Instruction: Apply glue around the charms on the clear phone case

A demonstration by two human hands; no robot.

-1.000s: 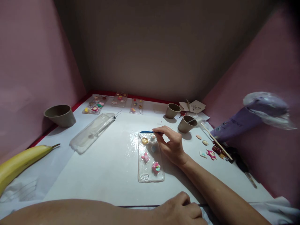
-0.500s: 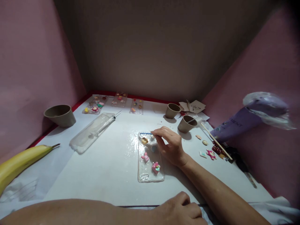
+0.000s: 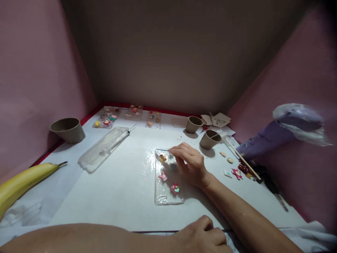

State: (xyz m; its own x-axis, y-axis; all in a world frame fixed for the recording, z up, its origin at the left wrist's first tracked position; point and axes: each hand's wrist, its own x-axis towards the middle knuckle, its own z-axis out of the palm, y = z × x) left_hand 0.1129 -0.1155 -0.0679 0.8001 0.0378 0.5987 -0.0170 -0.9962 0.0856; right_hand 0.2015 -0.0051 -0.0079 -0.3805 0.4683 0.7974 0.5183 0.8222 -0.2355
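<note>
A clear phone case [image 3: 168, 195] lies flat on the white table, its surface glossy and wet-looking. Small charms sit on it, among them a pink rabbit [image 3: 163, 176], a pink strawberry-like charm [image 3: 174, 189] and a brown-and-gold one [image 3: 162, 158]. Over the case's upper right corner, my right hand [image 3: 191, 163] pinches a thin blue stick [image 3: 162, 150], which lies along the top edge. The fingers cover part of that corner. My left hand [image 3: 202, 236] rests curled at the table's front edge, palm hidden, with nothing visible in it.
Decorated cases [image 3: 153, 119] line the back. To the left are a clear case [image 3: 91, 160] with a syringe [image 3: 116, 141], a cup [image 3: 67, 130] and a banana [image 3: 28, 177]. Two cups [image 3: 210, 140], loose charms [image 3: 237, 174], a wooden stick [image 3: 243, 159] and a purple bag [image 3: 271, 138] stand right.
My right hand has shifted very slightly to the left at the case's top edge, and less of the blue stick shows. My left hand has stayed still.
</note>
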